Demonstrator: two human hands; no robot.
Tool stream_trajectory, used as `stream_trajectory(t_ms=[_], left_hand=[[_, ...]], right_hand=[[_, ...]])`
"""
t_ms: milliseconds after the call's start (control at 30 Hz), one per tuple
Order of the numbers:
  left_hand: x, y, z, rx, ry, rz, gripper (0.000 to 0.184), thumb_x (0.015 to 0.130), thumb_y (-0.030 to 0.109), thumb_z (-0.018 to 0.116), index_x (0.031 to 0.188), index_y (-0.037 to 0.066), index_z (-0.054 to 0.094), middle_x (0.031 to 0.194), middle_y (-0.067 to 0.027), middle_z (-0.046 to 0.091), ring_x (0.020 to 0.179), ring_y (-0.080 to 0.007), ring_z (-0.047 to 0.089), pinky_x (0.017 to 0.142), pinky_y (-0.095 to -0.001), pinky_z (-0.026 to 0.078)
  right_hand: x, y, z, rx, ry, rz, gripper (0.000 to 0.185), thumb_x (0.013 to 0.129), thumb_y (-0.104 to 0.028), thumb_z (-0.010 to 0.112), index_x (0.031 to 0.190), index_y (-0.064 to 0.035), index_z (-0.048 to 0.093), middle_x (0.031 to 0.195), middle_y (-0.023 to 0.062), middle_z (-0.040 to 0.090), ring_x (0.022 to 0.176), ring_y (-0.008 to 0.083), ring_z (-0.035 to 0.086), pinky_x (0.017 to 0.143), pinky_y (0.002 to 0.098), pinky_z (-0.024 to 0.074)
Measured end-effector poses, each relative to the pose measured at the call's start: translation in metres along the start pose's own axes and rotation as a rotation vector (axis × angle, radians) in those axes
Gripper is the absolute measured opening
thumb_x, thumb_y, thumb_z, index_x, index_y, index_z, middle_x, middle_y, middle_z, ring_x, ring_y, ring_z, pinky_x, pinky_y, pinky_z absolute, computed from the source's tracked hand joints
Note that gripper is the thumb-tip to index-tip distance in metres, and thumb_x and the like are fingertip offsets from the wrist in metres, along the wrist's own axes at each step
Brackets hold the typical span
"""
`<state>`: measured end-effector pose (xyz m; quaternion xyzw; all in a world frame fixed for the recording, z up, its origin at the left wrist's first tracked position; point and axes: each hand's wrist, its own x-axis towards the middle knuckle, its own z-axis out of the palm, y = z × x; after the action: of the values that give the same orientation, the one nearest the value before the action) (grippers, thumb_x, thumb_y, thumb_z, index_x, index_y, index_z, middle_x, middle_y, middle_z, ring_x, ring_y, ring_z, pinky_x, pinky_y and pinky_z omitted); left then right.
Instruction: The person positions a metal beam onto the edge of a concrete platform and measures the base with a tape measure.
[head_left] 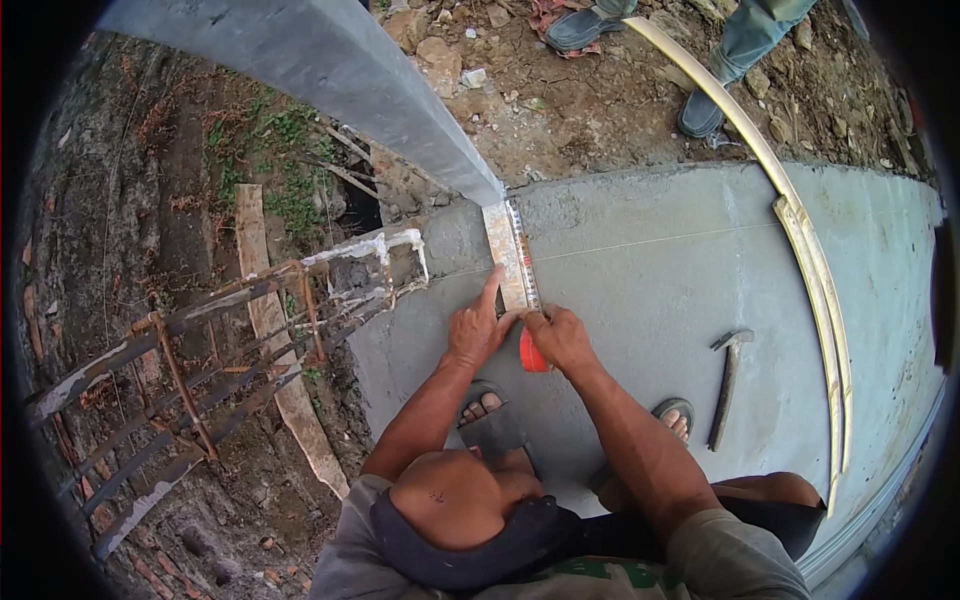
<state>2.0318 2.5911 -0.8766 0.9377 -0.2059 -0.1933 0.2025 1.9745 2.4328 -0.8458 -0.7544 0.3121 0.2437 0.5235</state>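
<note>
A short, pale, mottled board [507, 258] lies on the grey concrete slab, its far end against the foot of a grey post [400, 85]. My left hand [477, 325] grips the board's near end, index finger stretched along its left edge and thumb across the bottom. In my right hand [562, 342] is a red tape measure [534, 352], partly covered by the fingers. Its marked blade runs out along the board's right edge to the post's foot. A thin string [640, 243] crosses the slab beside the board.
A claw hammer [725, 385] lies on the concrete slab [640, 300], right of my feet. Long, curved pale strips [805, 250] stretch along the right. Rusty rebar framework [190, 370] and a plank [270, 320] are at left. Another person's legs [745, 50] stand on rubble beyond.
</note>
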Motion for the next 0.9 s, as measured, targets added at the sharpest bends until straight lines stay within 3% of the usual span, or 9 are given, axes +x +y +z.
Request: stream_trajectory(t_ms=[233, 433, 533, 800, 900], left_hand=[[-0.002, 0.001, 0.006, 0.036, 0.020, -0.048, 0.094, 0.077, 0.040, 0.073, 0.150, 0.015, 0.018, 0.088, -0.0152, 0.069, 0.074, -0.0343, 0.067, 0.061, -0.0445, 0.053], [-0.002, -0.003, 0.006, 0.039, 0.137, 0.177, 0.081, 0.077, 0.033, 0.073, 0.147, 0.025, 0.032, 0.083, -0.0070, 0.067, 0.071, -0.0292, 0.066, 0.059, -0.0420, 0.052], [0.000, -0.004, 0.009, 0.030, 0.184, 0.152, 0.077, 0.077, 0.033, 0.073, 0.145, 0.029, 0.037, 0.080, -0.0055, 0.065, 0.069, -0.0280, 0.065, 0.057, -0.0410, 0.052], [0.004, -0.005, 0.006, 0.027, 0.196, 0.176, 0.073, 0.078, 0.036, 0.072, 0.143, 0.026, 0.041, 0.079, -0.0063, 0.066, 0.067, -0.0287, 0.066, 0.057, -0.0404, 0.052], [0.007, -0.002, 0.003, -0.021, 0.219, 0.168, 0.071, 0.078, 0.040, 0.072, 0.141, 0.024, 0.042, 0.082, -0.0088, 0.068, 0.069, -0.0313, 0.066, 0.058, -0.0423, 0.052]], right_hand=[[0.004, 0.008, 0.008, -0.015, 0.018, -0.058, 0.043, 0.086, -0.039, 0.053, 0.092, 0.0019, 0.064, 0.091, 0.0306, 0.064, 0.092, 0.0463, 0.061, 0.082, 0.0492, 0.0480], [0.004, 0.010, 0.009, -0.054, 0.035, -0.054, 0.044, 0.085, -0.040, 0.053, 0.091, 0.0022, 0.065, 0.091, 0.0311, 0.063, 0.091, 0.0463, 0.061, 0.081, 0.0491, 0.0481], [0.001, 0.004, 0.006, -0.048, 0.047, -0.046, 0.044, 0.086, -0.040, 0.053, 0.090, 0.0022, 0.064, 0.090, 0.0315, 0.063, 0.091, 0.0463, 0.061, 0.081, 0.0493, 0.0481], [-0.004, -0.007, 0.000, -0.027, 0.038, 0.022, 0.042, 0.086, -0.038, 0.053, 0.090, 0.0019, 0.064, 0.089, 0.0305, 0.064, 0.091, 0.0456, 0.062, 0.080, 0.0481, 0.0485], [-0.010, -0.013, -0.005, -0.093, 0.021, -0.044, 0.044, 0.087, -0.040, 0.053, 0.091, 0.0017, 0.064, 0.090, 0.0301, 0.064, 0.092, 0.0454, 0.061, 0.081, 0.0479, 0.0484]])
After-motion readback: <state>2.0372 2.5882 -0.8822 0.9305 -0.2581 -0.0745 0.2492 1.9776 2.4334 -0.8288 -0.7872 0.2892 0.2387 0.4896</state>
